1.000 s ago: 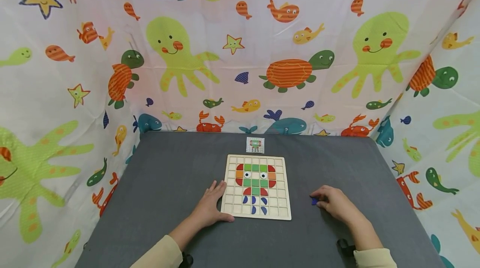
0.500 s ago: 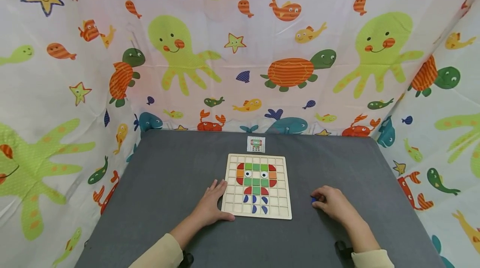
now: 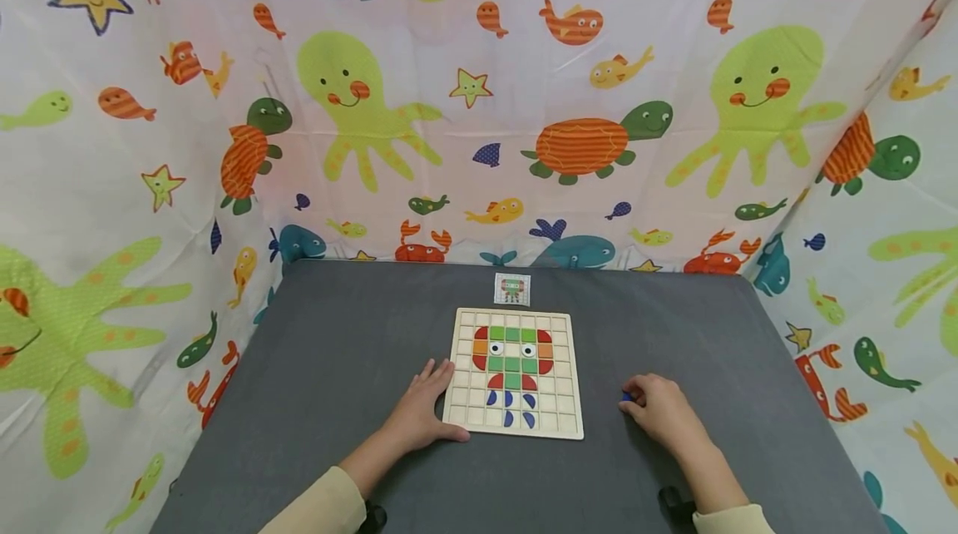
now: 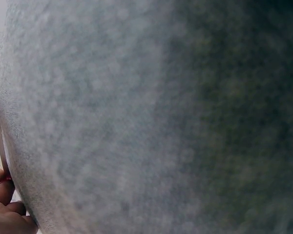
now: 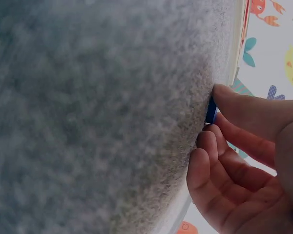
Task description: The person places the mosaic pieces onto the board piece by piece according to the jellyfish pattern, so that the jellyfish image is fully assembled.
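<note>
My left hand [image 3: 416,411] rests along the left edge of a square wooden grid board [image 3: 560,388], its thumb at the lower left corner. Red, green and orange pieces and two round eyes form a face on the board. Below the red pieces [image 3: 529,383] sit several blue half-round pieces [image 3: 529,420]. To the right of the board, on the dark table, my right hand [image 3: 660,411] pinches a small blue piece [image 5: 211,111] between thumb and fingers. The fingers hide much of that piece, so its full outline does not show. The left wrist view is mostly blurred cloth.
A small picture card [image 3: 512,289] with a similar face lies just behind the board. The grey table [image 3: 359,334] ends at a cloth wall [image 3: 449,126] printed with sea animals, which also hangs at both sides.
The blue piece at my right hand showed more a second ago and is now mostly covered by the fingers. The left hand and the board stay in place.
</note>
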{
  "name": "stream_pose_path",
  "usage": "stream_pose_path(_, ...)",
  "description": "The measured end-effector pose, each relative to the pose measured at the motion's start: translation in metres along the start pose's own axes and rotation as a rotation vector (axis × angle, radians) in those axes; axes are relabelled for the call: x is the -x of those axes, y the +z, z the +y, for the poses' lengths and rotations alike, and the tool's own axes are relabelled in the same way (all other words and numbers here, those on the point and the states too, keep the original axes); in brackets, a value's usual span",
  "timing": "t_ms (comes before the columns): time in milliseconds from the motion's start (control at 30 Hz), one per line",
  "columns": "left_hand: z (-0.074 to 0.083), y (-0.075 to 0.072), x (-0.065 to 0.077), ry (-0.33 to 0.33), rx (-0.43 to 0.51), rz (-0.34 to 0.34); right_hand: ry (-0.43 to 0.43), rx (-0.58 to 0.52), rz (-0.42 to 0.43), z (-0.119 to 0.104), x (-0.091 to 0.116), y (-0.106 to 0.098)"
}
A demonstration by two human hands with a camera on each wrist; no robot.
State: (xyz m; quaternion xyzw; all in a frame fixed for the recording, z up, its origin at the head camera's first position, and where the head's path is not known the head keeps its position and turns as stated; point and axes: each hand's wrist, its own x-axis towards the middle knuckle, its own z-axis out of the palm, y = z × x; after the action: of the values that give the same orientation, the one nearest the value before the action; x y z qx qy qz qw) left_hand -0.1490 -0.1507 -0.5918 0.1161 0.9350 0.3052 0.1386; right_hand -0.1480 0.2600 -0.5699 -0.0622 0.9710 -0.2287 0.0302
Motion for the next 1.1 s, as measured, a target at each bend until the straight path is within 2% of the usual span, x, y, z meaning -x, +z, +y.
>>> stream_pose_path(167,0.001,-0.001,0.0,-0.003,0.008,-0.01,-0.011,0.006,0.001,-0.001,0.001,0.001)
stream_pose_path(500,-0.002,0.001,-0.002,0.008,0.005,-0.005,-0.022,-0.009,0.069,-0.013,-0.002,0.001)
stream_pose_path(867,-0.004,0.003,-0.002,0.011,0.001,0.006,-0.031,-0.119,0.165,-0.061,-0.006,0.007)
stream_pose_path(1100,-0.005,0.004,-0.003,0.021,0.009,0.01,-0.026,-0.17,0.157,-0.092,-0.005,0.018)
